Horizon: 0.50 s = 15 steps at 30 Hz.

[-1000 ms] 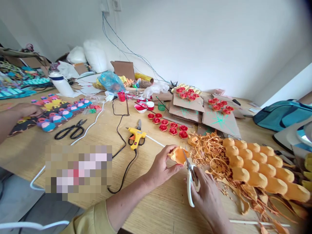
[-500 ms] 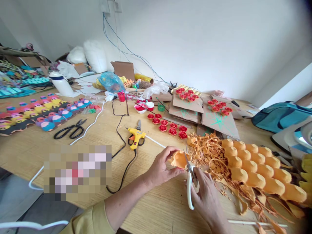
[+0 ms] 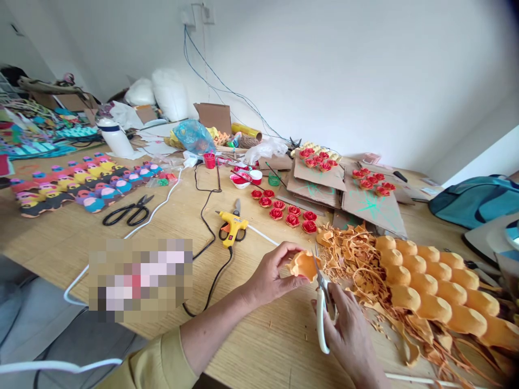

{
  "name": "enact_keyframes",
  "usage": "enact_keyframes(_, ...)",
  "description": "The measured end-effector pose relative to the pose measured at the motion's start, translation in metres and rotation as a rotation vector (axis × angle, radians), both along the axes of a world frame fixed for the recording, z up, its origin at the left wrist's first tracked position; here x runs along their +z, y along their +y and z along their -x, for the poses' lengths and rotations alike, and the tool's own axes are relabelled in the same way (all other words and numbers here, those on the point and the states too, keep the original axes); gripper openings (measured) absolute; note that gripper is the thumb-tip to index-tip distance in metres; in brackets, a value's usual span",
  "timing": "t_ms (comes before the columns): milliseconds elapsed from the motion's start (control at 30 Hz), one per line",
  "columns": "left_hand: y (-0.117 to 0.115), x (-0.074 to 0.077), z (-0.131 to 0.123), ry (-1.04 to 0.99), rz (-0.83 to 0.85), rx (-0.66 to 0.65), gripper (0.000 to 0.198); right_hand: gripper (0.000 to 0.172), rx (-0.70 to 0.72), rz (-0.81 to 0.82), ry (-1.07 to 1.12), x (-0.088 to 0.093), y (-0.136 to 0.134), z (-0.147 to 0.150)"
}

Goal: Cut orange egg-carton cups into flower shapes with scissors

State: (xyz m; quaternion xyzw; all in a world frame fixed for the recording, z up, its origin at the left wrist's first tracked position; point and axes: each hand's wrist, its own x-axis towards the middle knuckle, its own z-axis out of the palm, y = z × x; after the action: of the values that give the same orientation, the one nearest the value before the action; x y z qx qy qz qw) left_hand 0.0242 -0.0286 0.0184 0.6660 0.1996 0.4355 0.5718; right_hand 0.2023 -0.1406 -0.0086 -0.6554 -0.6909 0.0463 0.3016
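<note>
Between thumb and fingers, my left hand (image 3: 279, 273) holds an orange egg carton cup (image 3: 305, 265) with a wavy, cut rim. My right hand (image 3: 344, 324) grips white-handled scissors (image 3: 321, 313), whose blades point up at the cup's right edge. Just beyond lies a heap of orange carton scraps (image 3: 348, 259). An orange egg tray (image 3: 433, 281), its bumps facing up, rests to the right of the scraps. Several red painted carton roses (image 3: 292, 220) sit on the table behind my left hand.
A yellow glue gun (image 3: 233, 224) and its cords lie left of my hands, with black scissors (image 3: 128, 210) farther left. Cardboard sheets (image 3: 316, 189) bearing red roses are stacked at the back. A painted egg tray (image 3: 81, 183) and a teal bag (image 3: 470, 202) stand at either side.
The whole view has shifted slightly, so things appear farther right. The cup has tilted a little in my left hand, and the scissors stay at its right edge.
</note>
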Motion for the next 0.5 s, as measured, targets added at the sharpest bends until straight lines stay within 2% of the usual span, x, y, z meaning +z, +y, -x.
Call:
enact_keyframes(300,0.0014,-0.0017,-0.0006,-0.117,0.143,-0.046,0.049,0.029,0.002,-0.012,0.029,0.0005,-0.0002,0.0013)
enact_keyframes(500,0.0021,-0.0037,-0.0019,-0.144,0.148,-0.059,0.048,0.021,-0.014,-0.021,0.018,-0.0045,0.0022,-0.0015)
